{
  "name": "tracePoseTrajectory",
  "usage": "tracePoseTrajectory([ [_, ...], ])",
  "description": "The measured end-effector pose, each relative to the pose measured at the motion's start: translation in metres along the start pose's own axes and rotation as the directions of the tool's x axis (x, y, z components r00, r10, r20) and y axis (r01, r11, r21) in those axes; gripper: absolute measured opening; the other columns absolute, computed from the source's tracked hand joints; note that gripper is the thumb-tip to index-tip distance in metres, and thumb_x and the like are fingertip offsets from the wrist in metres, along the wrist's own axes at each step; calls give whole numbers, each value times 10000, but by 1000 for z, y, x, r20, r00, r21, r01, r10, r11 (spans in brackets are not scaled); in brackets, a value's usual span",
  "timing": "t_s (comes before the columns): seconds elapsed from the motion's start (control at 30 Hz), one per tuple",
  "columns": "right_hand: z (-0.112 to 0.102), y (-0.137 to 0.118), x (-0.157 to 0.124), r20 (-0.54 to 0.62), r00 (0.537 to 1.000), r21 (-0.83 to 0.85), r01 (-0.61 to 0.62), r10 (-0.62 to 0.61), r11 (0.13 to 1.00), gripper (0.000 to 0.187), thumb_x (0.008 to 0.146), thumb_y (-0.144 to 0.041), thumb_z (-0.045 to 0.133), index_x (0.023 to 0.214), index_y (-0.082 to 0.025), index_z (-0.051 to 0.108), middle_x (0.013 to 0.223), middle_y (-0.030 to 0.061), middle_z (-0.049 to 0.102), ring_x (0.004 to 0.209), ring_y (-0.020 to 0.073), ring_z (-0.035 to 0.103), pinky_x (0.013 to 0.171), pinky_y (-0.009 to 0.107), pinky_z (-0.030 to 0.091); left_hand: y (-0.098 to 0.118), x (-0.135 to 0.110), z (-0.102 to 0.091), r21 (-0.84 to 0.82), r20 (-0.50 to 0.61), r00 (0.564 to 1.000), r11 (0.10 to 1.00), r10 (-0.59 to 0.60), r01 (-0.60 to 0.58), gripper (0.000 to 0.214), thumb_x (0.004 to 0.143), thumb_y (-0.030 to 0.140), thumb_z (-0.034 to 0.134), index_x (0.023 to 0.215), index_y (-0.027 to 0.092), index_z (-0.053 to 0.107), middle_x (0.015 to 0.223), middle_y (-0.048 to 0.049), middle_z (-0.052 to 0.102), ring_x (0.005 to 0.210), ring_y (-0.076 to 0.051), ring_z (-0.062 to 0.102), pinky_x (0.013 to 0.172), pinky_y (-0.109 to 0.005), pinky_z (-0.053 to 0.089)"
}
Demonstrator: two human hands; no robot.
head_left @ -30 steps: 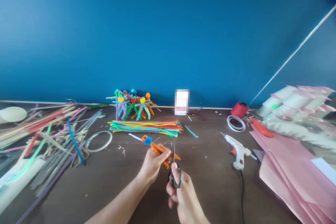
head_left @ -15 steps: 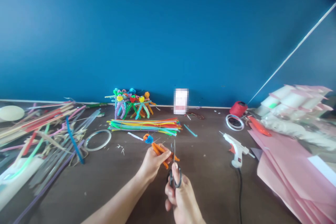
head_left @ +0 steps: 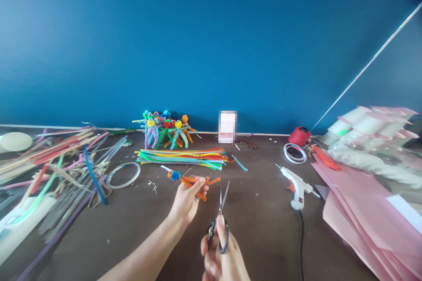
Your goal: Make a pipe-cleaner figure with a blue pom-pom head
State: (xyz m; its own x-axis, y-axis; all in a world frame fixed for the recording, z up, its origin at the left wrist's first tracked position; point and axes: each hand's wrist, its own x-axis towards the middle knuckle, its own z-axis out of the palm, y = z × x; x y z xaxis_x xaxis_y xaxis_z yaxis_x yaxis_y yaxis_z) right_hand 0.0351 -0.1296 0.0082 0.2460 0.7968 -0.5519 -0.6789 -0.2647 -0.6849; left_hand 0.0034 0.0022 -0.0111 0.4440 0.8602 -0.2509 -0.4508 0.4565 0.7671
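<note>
My left hand (head_left: 188,199) pinches an orange pipe cleaner figure (head_left: 187,180) by its body. Its round head is wound in blue and orange and points left, while bent orange limbs stick out to the right and below my fingers. My right hand (head_left: 221,250) has thumb and fingers through the dark handles of a pair of scissors (head_left: 223,202). The blades are parted, point away from me and stand just right of the figure, apart from it. Beyond my hands lies a bundle of coloured pipe cleaners (head_left: 181,158).
Several finished pipe cleaner figures (head_left: 165,129) stand by the blue wall. Loose pipe cleaners and strips (head_left: 66,175) cover the left. At right are a glue gun (head_left: 297,186) with its cord, a red thread spool (head_left: 299,136), wire coils (head_left: 294,153) and pink sheets (head_left: 356,210).
My left hand has moved left and slightly up with the figure, away from the scissors. The scissor blades have opened wider, and my right hand has drawn back a little towards me.
</note>
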Motion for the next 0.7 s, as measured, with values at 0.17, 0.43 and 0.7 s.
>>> tracePoseTrajectory([
  [0.17,5,2,4,30,999,-89,-14,16,996,586,557,-752,467,696,-185,421,476,-72,446,300,14,252,252,154,326,0,-1,0,12,58,998,1000,5,-6,228,578,243,718,678,133,546,513,34,546,475,-61,500,444,-162,366],
  [0.43,3,-16,12,9,993,-119,122,-122,985,523,644,-700,449,725,-187,395,508,-67,447,345,17,210,274,135,289,0,-9,5,145,187,979,988,-78,51,234,568,254,726,637,126,543,518,17,562,444,-67,491,421,-168,352],
  [0.7,0,-10,16,1,985,-170,169,-172,971,496,701,-684,386,672,-191,347,458,-85,368,359,21,173,325,150,236,2,-9,6,173,206,972,982,-115,80,256,573,273,724,642,121,530,495,8,574,464,-83,525,428,-162,364],
])
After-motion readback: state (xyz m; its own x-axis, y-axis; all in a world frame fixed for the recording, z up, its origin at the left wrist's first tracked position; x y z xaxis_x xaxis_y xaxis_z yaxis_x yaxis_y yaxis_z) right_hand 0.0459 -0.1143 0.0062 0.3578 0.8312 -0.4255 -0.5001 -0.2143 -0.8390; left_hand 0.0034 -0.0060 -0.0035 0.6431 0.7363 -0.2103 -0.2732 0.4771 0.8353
